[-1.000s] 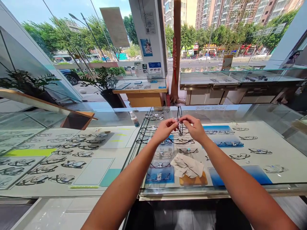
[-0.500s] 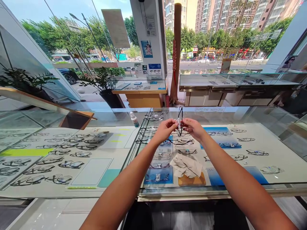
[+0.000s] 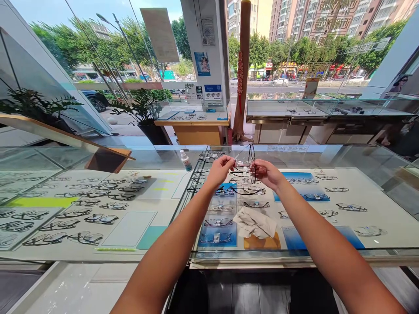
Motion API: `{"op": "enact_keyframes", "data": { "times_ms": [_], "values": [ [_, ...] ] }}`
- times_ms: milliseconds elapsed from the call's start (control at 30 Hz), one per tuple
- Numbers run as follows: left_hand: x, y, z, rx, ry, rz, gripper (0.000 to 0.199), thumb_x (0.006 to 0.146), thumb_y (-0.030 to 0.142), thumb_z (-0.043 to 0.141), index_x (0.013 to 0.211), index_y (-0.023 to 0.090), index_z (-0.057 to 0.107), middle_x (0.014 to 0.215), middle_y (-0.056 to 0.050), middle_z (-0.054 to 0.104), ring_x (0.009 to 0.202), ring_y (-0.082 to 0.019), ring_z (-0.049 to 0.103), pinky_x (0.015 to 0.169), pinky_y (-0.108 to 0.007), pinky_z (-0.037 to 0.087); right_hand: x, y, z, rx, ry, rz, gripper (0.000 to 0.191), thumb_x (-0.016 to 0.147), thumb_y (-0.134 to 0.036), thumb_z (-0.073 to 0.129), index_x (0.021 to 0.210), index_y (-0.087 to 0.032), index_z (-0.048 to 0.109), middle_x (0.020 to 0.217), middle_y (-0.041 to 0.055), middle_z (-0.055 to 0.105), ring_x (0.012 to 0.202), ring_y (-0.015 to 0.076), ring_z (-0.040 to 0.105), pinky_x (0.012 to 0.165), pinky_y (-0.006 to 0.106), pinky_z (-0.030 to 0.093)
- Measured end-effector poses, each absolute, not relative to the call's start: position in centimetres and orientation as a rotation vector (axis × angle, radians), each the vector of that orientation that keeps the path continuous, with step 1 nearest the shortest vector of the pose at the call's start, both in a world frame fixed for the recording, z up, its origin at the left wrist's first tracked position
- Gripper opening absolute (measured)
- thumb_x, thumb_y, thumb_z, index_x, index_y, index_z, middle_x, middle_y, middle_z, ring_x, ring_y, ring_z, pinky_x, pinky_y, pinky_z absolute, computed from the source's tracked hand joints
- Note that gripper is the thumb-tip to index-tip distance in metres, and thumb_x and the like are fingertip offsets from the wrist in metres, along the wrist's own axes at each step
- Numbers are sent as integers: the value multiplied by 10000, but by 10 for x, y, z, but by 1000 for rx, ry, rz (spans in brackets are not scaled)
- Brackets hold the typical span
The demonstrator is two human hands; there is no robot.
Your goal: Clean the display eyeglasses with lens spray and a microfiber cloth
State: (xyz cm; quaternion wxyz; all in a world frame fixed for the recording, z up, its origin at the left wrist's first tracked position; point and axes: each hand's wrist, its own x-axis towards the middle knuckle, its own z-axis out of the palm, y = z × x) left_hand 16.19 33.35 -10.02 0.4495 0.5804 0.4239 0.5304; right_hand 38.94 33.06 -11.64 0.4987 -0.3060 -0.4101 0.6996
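Above the glass counter I hold a pair of dark-framed eyeglasses point(image 3: 251, 155) edge-on, with its front upright. My right hand point(image 3: 269, 172) is closed on the frame front at its right side. My left hand point(image 3: 221, 169) pinches with thumb and forefinger at the end of a thin temple arm that reaches left from the frame. Below my hands, a crumpled beige cloth point(image 3: 257, 221) lies on the counter over an orange-brown pad point(image 3: 262, 242). Rows of eyeglasses point(image 3: 218, 223) are laid out around and under my hands.
A small white spray bottle point(image 3: 186, 160) stands left of my left hand. The glass display counter point(image 3: 294, 253) spans the front, with more eyeglasses point(image 3: 101, 219) to the left. A dark wooden-edged board point(image 3: 108, 161) juts in at left. Further back are a potted plant point(image 3: 144, 109) and a wooden post point(image 3: 242, 78).
My left hand has moved slightly away from the frame front and now pinches the temple arm, which shows stretched between my hands. My right hand and the frame shifted a little right.
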Motion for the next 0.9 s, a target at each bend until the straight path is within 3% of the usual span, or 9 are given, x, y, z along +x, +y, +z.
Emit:
{"op": "enact_keyframes", "data": {
  "times_ms": [200,433,700,900],
  "values": [
    [142,343,-95,1292,1159,1472,500,682,619,890,857,174,743,830,-70,742,718,-155,571,645,-280,384,392,334,-115,-714,-1028,1716,357,633,-356,922,638,-211,596,717,-20,662,669,101,597,635,224,506],
    [146,341,-93,1068,1088,1469,667,637,649,942,1080,200,726,1164,-111,780,847,-153,668,664,-241,428,394,329,-110,-613,-986,1729,289,717,-381,910,780,-230,672,874,-6,778,880,154,747,787,253,608],
    [169,326,-98,1201,957,1204,476,654,529,939,825,158,695,730,8,587,592,-75,445,565,-233,298,395,327,-104,-433,-906,1751,209,829,-350,874,854,-255,690,1210,15,839,1132,189,781,982,309,636],
    [189,307,-102,1313,799,959,394,769,504,878,837,157,703,834,-28,660,664,-96,513,618,-259,336,388,319,-99,-366,-920,1785,161,897,-324,822,866,-248,683,1239,32,839,1162,183,778,1020,307,635]
  ]
}}
